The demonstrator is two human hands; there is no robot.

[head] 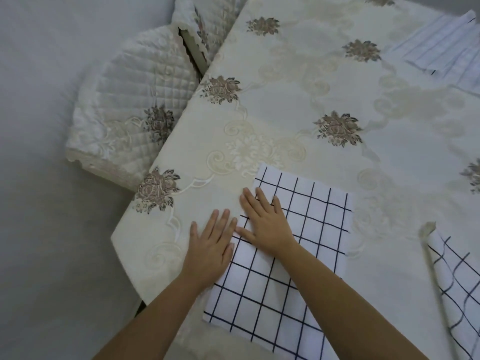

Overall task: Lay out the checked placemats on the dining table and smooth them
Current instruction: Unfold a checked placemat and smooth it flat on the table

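Note:
A white placemat with a dark checked grid (306, 224) lies flat on the dining table, near its front left corner. My left hand (211, 242) lies flat with straight fingers across the mat's left edge, partly on the tablecloth. My right hand (265, 219) presses flat on the mat just beside it, fingers spread toward the far left corner. A second checked placemat (457, 281) lies rumpled at the right edge of view. A third mat (441, 48), pale and striped-looking, lies at the far right of the table.
The table wears a cream embroidered cloth with brown flower motifs (337, 128). A chair with a quilted cream cover (130, 105) stands against the table's left side. Grey floor (39, 178) fills the left.

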